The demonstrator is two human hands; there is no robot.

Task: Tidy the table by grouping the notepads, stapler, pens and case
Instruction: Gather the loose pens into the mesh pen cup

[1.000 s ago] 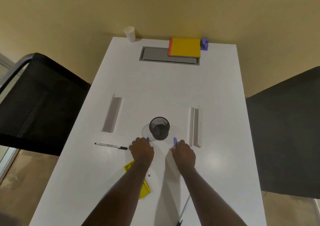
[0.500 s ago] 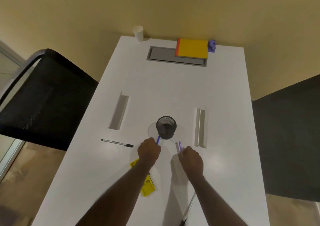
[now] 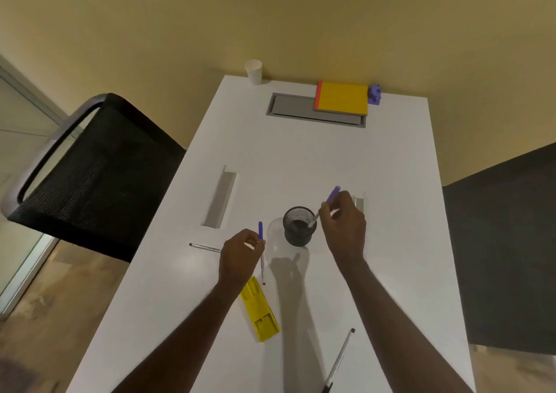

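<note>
Both hands, left (image 3: 240, 257) and right (image 3: 343, 227), each pinching a blue-capped pen beside the mesh cup (image 3: 298, 226); yellow case (image 3: 260, 310) nearby.

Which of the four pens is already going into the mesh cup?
The blue-capped pen pinched in the right hand: its tip dips inside the black mesh cup. The left hand's pen is outside it; the other two lie flat on the table.

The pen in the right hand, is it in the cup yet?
Partly in: the purple-capped pen tilts in the right hand, its tip inside the black mesh cup.
</note>
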